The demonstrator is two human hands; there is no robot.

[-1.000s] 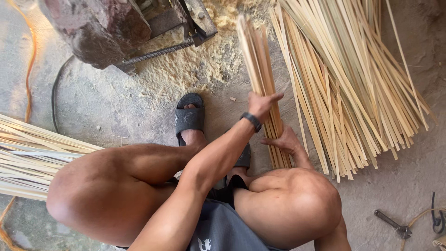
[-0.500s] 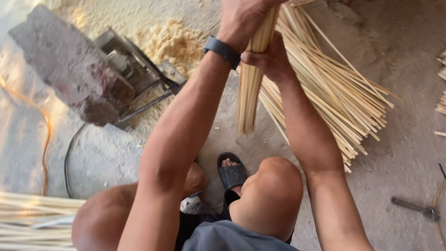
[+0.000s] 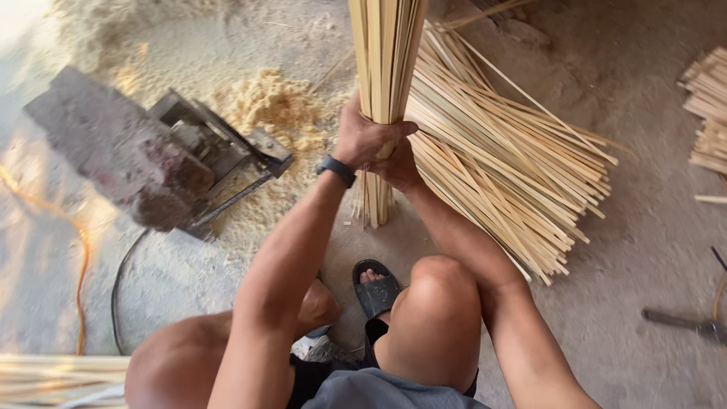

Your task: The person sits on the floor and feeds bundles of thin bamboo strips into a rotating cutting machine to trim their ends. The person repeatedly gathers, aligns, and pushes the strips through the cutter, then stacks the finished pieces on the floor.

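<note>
Bundle of bamboo strips upright in your grip

Your left hand (image 3: pixel 363 140) wraps the bundle of bamboo strips (image 3: pixel 384 68), fingers closed around it; your right hand (image 3: pixel 400 168) clasps it just beneath, its lower end standing on the floor (image 3: pixel 651 250) beside the loose pile (image 3: pixel 507 159).

Looks like a rough little bamboo workshop: bare concrete floor (image 3: pixel 651 250), sawdust pile (image 3: pixel 265 106), cutting machine (image 3: pixel 151 155), heaps of split strips (image 3: pixel 507 167).

Upright bundle of bamboo strips (image 3: pixel 385 60): top cut off by upper edge; right hand (image 3: pixel 399 168) largely hidden behind left hand (image 3: pixel 365 138); machine (image 3: pixel 144 155) blurred; strip stack (image 3: pixel 708 113) cropped at right edge.
</note>
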